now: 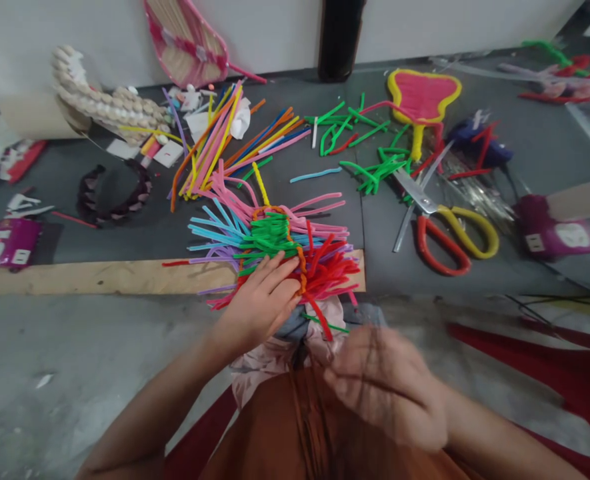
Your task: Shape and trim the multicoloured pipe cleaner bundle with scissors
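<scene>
My left hand [269, 290] lies with its fingers stretched out on a woven piece of pipe cleaners [269, 233] at the table's front edge. Green strands fill the piece's middle, and an orange twisted border runs along its side. Loose pink, light blue, purple and red ends fan out from it, and a yellow stem [261, 183] sticks up at the top. My right hand [389, 387] is raised in front of my body, blurred, with its fingers curled closed. What it holds, if anything, cannot be made out. Near it, a green pipe cleaner [332, 325] pokes out below the piece.
Red-and-yellow-handled scissors [442, 230] lie on the right among cut green pipe cleaners [379, 170]. Beyond them is a pink fan-shaped piece with a yellow rim [425, 97]. Colored pipe cleaners [215, 147], a dark headband [115, 213] and a purple packet [11, 243] lie leftward.
</scene>
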`<state>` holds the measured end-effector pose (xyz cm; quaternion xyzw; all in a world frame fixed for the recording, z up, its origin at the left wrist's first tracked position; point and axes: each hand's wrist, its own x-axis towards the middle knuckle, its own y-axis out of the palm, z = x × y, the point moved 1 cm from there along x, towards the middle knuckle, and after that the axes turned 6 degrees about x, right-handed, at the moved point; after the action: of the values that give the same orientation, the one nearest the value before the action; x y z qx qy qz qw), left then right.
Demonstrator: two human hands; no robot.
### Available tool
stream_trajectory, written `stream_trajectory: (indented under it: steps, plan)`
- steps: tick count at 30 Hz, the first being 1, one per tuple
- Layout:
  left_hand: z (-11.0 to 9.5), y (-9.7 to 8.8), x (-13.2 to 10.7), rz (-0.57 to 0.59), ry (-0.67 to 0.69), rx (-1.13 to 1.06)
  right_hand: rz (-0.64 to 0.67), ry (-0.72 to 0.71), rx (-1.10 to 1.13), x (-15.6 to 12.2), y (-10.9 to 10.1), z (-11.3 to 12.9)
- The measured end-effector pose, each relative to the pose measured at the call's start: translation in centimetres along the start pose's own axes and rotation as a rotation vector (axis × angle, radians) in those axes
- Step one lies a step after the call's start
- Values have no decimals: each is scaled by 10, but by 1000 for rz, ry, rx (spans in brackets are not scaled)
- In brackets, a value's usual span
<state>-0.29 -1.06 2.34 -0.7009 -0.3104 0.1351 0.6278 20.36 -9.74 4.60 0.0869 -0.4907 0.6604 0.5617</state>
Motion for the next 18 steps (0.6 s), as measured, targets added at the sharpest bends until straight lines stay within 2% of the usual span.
stream_trajectory:
  steps: [3,6,8,13,18]
  plan:
    - [1,2,-2,-22,3,-24,93,124,-4,0,18,-12]
    - [0,4,-2,-17,12,-20,-10,274,-171,2,29,-30]
    - [-1,5,-2,-13,11,-24,-13,330,-236,3,32,-37]
    - [0,4,-2,-10,-34,-87,115,330,-322,7,31,-41]
    - [5,-1,0,5,-97,-215,110,340,-374,6,38,-40]
